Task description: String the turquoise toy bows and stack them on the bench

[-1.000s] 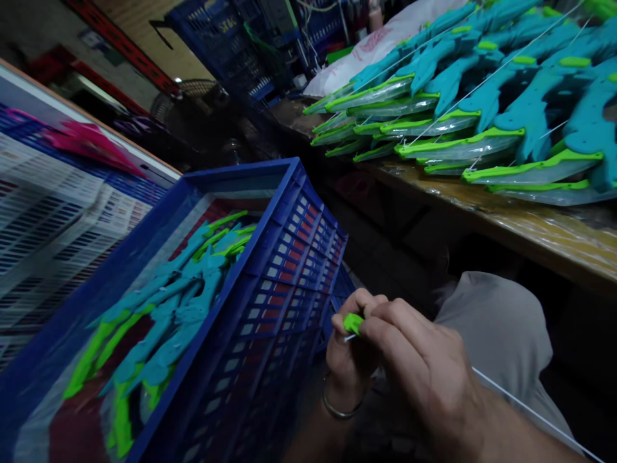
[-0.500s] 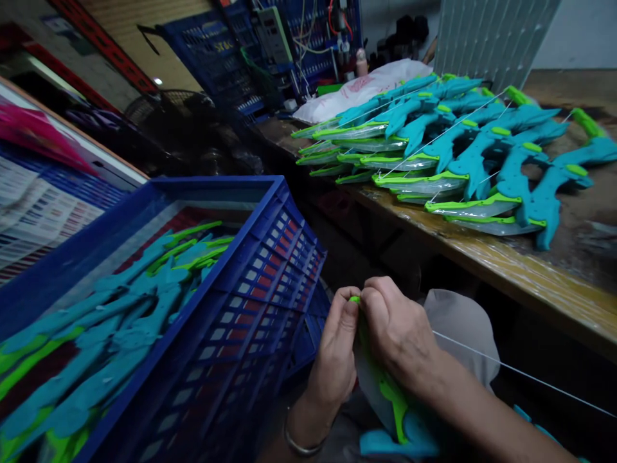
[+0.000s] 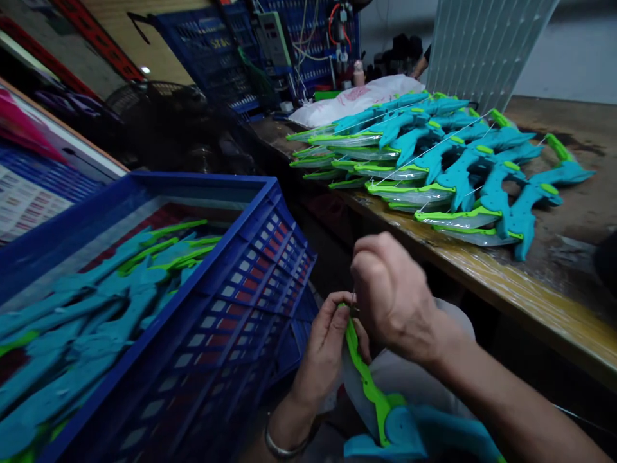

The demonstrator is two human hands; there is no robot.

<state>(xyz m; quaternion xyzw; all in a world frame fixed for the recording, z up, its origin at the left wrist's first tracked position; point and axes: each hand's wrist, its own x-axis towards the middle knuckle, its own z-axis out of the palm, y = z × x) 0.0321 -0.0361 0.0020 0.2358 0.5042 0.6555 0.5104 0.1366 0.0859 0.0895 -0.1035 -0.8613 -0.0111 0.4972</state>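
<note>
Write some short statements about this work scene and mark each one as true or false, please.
1. The left hand grips the green limb of a toy bow. True.
2. The blue crate has nothing in it. False: it holds teal and green parts.
3. A row of strung bows lies on the wooden table. True.
4. The right hand lies flat on the table. False: it is closed in a fist just above the left hand, away from the table.
5. The bracelet is on the right wrist. False: it is on the left wrist.
</note>
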